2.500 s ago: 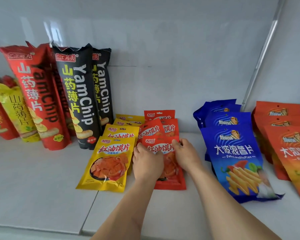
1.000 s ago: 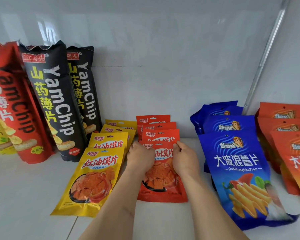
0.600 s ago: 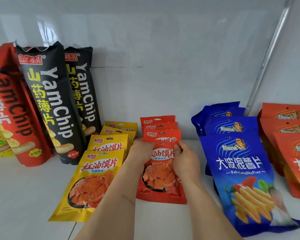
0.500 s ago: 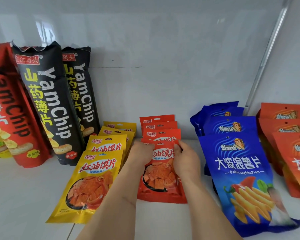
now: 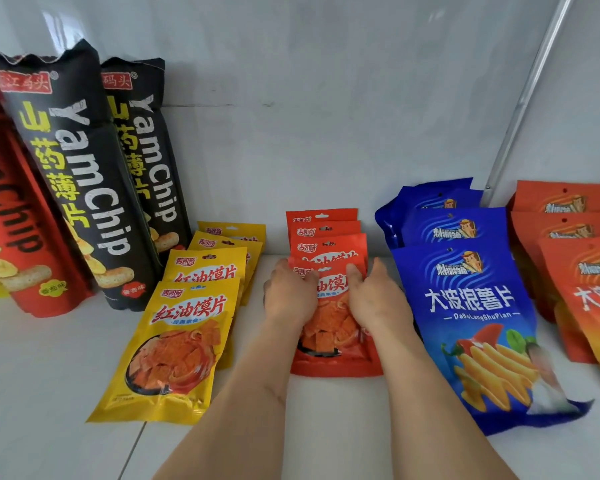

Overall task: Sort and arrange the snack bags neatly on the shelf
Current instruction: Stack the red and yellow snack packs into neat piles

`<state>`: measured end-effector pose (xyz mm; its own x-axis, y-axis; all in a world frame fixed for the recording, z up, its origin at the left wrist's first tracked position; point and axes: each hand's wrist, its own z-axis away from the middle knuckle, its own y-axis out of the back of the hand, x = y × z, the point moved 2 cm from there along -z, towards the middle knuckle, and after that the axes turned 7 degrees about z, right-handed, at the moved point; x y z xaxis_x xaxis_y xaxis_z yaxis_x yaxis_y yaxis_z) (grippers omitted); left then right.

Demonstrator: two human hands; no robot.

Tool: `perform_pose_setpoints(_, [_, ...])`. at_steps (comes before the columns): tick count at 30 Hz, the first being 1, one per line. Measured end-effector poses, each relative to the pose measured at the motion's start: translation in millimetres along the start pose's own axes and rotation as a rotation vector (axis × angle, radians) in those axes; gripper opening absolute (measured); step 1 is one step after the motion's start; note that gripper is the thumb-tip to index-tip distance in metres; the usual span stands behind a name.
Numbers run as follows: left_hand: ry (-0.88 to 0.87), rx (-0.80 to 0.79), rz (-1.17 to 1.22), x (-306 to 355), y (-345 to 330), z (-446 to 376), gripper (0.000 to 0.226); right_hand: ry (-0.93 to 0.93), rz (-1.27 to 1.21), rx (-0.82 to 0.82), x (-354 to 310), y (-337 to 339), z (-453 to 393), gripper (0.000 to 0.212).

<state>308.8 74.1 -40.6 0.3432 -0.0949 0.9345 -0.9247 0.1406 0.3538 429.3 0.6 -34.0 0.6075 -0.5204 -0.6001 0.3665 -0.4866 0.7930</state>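
Observation:
Several small red snack bags [image 5: 326, 237] lie in an overlapping row running back to the wall. My left hand [image 5: 288, 292] and my right hand [image 5: 374, 296] grip the front red bag [image 5: 329, 341] by its upper left and right edges, fingers curled over it. The bag lies flat on the white shelf [image 5: 49, 375]. Just left of it is a matching row of small yellow bags [image 5: 184, 341], slightly slanted. My hands hide the upper corners of the front red bag.
Tall black YamChip bags [image 5: 77, 174] and red YamChip bags [image 5: 11, 220] lean on the back wall at left. Blue chip bags [image 5: 475, 313] lie overlapped close to my right hand, orange ones [image 5: 582, 271] beyond. A metal post [image 5: 523, 98] rises at back right.
The loose red bags have been drawn into one straight overlapping row. Both hands stayed on the front red bag and slid up to its top edges.

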Motion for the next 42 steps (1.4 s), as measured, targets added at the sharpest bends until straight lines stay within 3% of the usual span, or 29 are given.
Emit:
perform_pose_setpoints(4, [-0.036,0.046,-0.016,-2.0,-4.4,0.6,0.044,0.008,0.091,-0.023,2.6,-4.3,2.1,0.050])
perform_pose_setpoints(12, [-0.086,0.069,-0.062,-1.8,-8.4,1.2,0.046,0.041,0.165,0.091,4.1,-12.5,5.5,0.049])
perform_pose_setpoints(19, [-0.036,-0.044,-0.120,13.5,2.7,9.2,0.042,0.072,0.186,0.149,-5.4,-2.0,15.3,0.041])
perform_pose_setpoints(27, [-0.334,0.023,-0.448,43.6,50.3,64.3,0.036,0.272,0.301,0.278,-23.7,20.5,49.8,0.035])
perform_pose_setpoints(34, [-0.410,0.244,-0.503,26.0,110.8,93.0,0.040,0.463,0.130,0.157,-70.5,14.2,93.9,0.033])
perform_pose_setpoints(38, [-0.288,0.320,-0.493,5.6,154.4,89.9,0.046,0.492,0.001,0.027,-97.1,6.5,111.7,0.017])
perform_pose_setpoints(42, [-0.088,0.268,-0.488,-19.3,184.1,82.0,0.054,0.389,-0.114,-0.111,-120.1,-4.9,115.5,0.034])
